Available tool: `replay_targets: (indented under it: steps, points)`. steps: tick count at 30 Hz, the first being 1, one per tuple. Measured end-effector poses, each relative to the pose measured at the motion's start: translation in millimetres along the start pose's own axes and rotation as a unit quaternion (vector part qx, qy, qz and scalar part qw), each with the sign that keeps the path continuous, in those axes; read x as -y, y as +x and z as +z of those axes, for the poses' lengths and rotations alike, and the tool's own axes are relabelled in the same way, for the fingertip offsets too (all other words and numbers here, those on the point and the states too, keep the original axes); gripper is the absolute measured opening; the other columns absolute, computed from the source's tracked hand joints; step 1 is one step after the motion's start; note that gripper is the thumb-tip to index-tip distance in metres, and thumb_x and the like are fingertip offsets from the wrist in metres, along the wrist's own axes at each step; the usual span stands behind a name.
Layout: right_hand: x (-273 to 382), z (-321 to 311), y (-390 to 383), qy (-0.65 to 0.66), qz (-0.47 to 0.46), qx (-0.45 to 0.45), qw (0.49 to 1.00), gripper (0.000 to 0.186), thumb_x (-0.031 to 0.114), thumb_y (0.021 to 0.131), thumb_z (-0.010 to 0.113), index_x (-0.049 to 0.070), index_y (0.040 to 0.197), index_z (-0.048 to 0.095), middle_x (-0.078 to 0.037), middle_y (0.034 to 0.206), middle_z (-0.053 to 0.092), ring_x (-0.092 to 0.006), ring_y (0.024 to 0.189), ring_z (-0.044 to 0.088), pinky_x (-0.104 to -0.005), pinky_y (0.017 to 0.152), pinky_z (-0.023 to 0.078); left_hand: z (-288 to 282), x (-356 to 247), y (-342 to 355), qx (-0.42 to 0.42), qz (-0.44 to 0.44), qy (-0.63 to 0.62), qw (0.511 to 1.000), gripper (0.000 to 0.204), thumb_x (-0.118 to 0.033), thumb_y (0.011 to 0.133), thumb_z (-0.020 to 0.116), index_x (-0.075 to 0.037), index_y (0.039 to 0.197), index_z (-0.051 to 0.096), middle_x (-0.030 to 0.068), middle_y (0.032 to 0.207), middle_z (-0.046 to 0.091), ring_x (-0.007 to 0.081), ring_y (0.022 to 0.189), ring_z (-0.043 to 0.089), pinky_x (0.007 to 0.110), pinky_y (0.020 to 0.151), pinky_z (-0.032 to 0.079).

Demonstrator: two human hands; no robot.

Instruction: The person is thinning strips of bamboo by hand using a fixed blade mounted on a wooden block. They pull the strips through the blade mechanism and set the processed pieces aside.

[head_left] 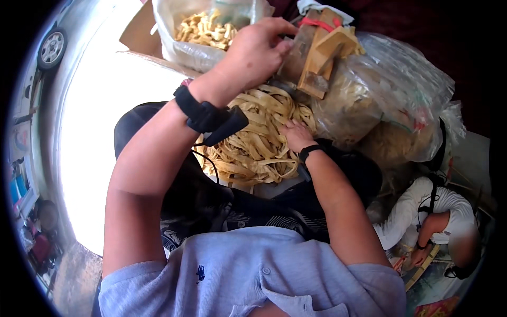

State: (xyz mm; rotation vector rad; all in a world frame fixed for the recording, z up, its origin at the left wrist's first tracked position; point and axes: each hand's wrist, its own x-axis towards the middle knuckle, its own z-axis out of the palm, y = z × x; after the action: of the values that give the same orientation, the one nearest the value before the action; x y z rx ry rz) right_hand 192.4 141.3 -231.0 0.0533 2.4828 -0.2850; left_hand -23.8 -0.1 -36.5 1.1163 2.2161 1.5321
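A tangled heap of pale yellow flat strips (259, 142) sits on my lap, over dark cloth (211, 201); they look thin, ribbon-like and looped. My right hand (297, 134) lies flat on the heap, fingers spread among the strips. My left hand (259, 53) is raised above it, fingers closed around the end of a wooden block bundle (317, 53) tied with a red band. Clear plastic bags (380, 95) of similar tan material crowd behind. Another person in white (433, 216) crouches at the right.
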Motion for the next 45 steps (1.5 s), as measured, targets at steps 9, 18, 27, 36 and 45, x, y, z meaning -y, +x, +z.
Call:
replay_targets:
  steps: [9, 18, 27, 36, 45]
  points:
    - [-14.0, 9.5, -2.4, -0.069, 0.113, 0.126, 0.983, 0.017, 0.014, 0.084, 0.059, 0.002, 0.085, 0.071, -0.016, 0.090, 0.069, -0.0297, 0.088, 0.066, -0.0406, 0.075, 0.052, 5.6, 3.6, -12.7, 0.070, -0.056, -0.004, 0.996, 0.022, -0.010, 0.092, 0.058, -0.004, 0.114, 0.061, 0.0085, 0.088, 0.069, 0.0168, 0.081, 0.066, 0.029, 0.076, 0.052]
    - [11.8, -144.7, -35.0, 0.322, 0.010, 0.054, 0.945, 0.024, 0.024, 0.087, 0.061, 0.001, 0.091, 0.067, -0.011, 0.083, 0.067, -0.0181, 0.078, 0.064, -0.0332, 0.070, 0.050, 14.6, -9.9, -11.9, 0.255, -0.037, -0.073, 0.964, 0.033, -0.025, 0.092, 0.063, -0.001, 0.115, 0.061, 0.0102, 0.089, 0.068, 0.0149, 0.085, 0.064, 0.029, 0.079, 0.052]
    - [33.1, -215.3, -129.7, 0.605, -0.175, -0.181, 0.756, 0.023, 0.018, 0.092, 0.059, 0.000, 0.078, 0.059, 0.005, 0.069, 0.049, -0.0041, 0.064, 0.042, -0.0211, 0.058, 0.034, 21.1, -31.1, -20.7, 0.413, 0.004, -0.132, 0.901, 0.082, -0.030, 0.072, 0.082, 0.002, 0.136, 0.041, 0.0188, 0.120, 0.061, 0.0247, 0.110, 0.058, 0.033, 0.096, 0.044]
    - [56.0, -221.1, -168.4, 0.673, -0.406, -0.328, 0.524, 0.038, 0.031, 0.091, 0.062, 0.005, 0.066, 0.050, 0.001, 0.060, 0.046, -0.0112, 0.053, 0.038, -0.0286, 0.053, 0.033, 76.0, 24.3, -60.7, 0.406, 0.026, 0.055, 0.912, 0.044, -0.010, 0.079, 0.059, -0.009, 0.123, 0.055, 0.0199, 0.096, 0.066, 0.0379, 0.092, 0.062, 0.043, 0.082, 0.048]
    - [57.9, -250.3, -250.6, 0.680, -0.623, -0.265, 0.282, 0.029, 0.012, 0.084, 0.061, 0.010, 0.056, 0.053, 0.000, 0.055, 0.053, -0.0081, 0.046, 0.045, -0.0242, 0.048, 0.038, 101.8, 38.1, -75.4, 0.464, 0.048, 0.079, 0.881, 0.016, -0.018, 0.094, 0.054, -0.007, 0.100, 0.064, 0.0113, 0.086, 0.067, 0.0334, 0.082, 0.064, 0.039, 0.076, 0.050]
